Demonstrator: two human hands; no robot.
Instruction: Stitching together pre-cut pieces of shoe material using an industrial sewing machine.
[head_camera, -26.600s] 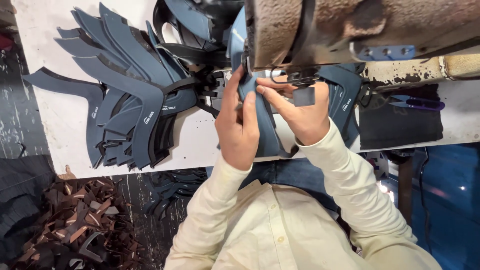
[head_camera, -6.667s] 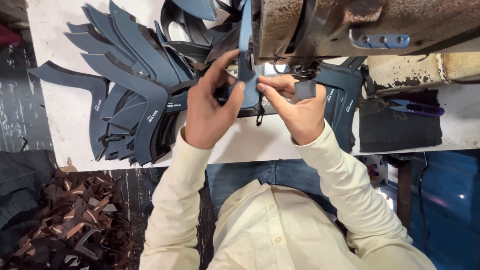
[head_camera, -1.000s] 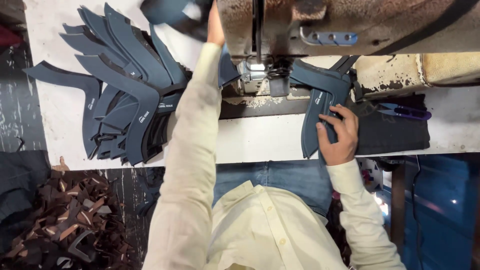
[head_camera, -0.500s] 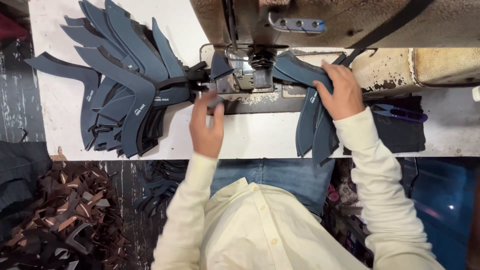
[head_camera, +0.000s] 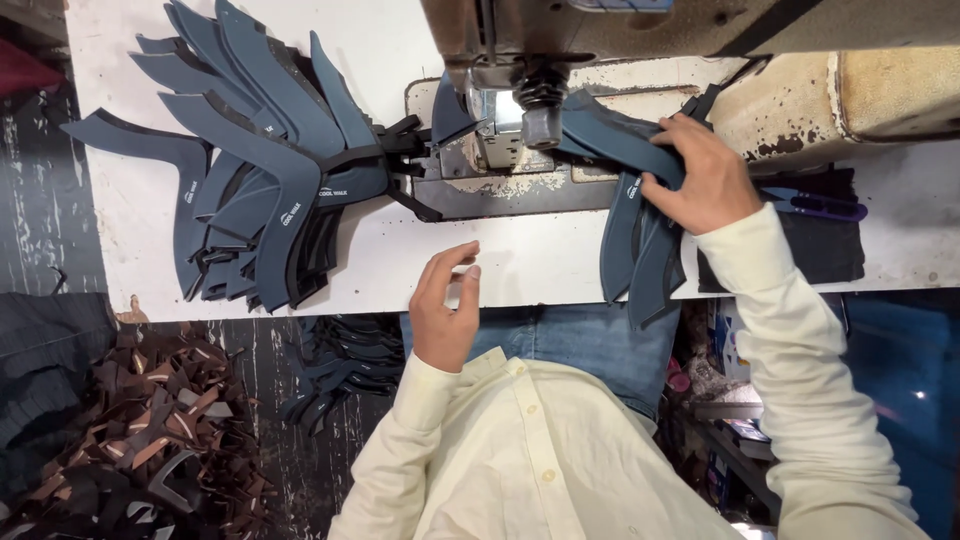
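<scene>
Right hand (head_camera: 703, 180) is clamped on a small stack of dark blue curved cut pieces (head_camera: 640, 235): fingers over the top end by the machine, the lower ends hanging past the near edge of the bench (head_camera: 520, 265). The long axis of that stack runs from the needle area toward the near edge, slightly slanted. Left hand (head_camera: 445, 315) is empty, fingers loosely curled and half open, hovering just over the near edge of the bench and touching nothing.

The right hand is the nearer one to the sewing machine's presser foot (head_camera: 520, 100); the stack's top end lies just beside the foot, to its right. The left hand sits well apart from the foot, below and slightly left of it.

A big fanned pile of the same blue pieces (head_camera: 255, 175) sits on the bench's left part, with its tips pointing to the far edge. Purple-handled snips (head_camera: 815, 205) lie on a dark cloth near the right edge. Brown scraps (head_camera: 130, 430) and more blue pieces are on the floor to the left.
</scene>
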